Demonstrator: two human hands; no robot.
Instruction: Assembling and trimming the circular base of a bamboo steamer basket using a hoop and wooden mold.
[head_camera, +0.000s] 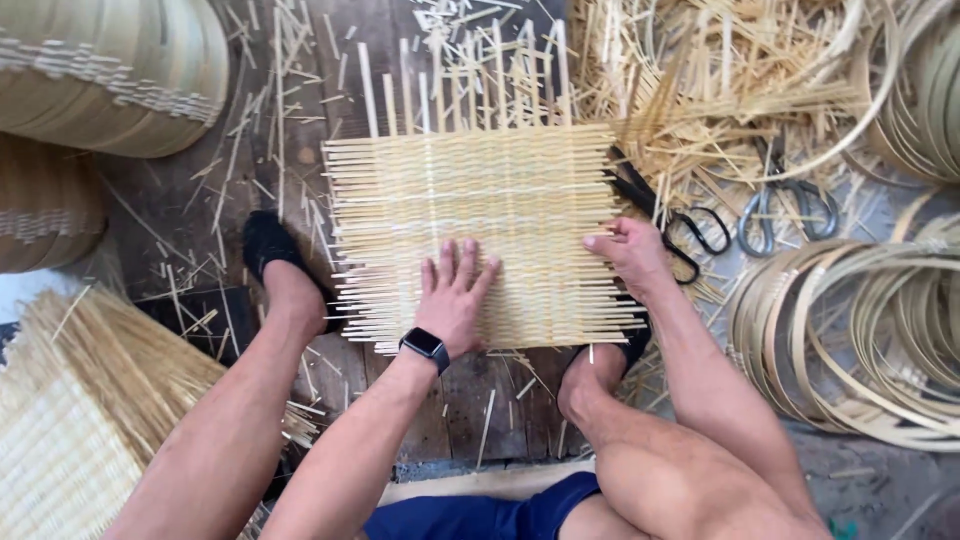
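Note:
A square woven mat of pale bamboo strips (480, 200) lies flat on dark wooden floorboards (470, 400), with loose strip ends sticking out on all sides. My left hand (455, 295) presses flat on the mat's near part, fingers spread; a black watch is on that wrist. My right hand (628, 250) rests at the mat's right edge, fingers curled against the strip ends. Whether it pinches a strip is not clear. My two feet in black shoes sit at the mat's near corners.
Black-handled scissors (690, 235) and metal scissors (790, 205) lie right of the mat. Coiled bamboo hoops (860, 330) are stacked at right. Loose strips (700, 90) pile up behind. Stacked woven rims (110, 70) stand top left, finished mats (70, 430) bottom left.

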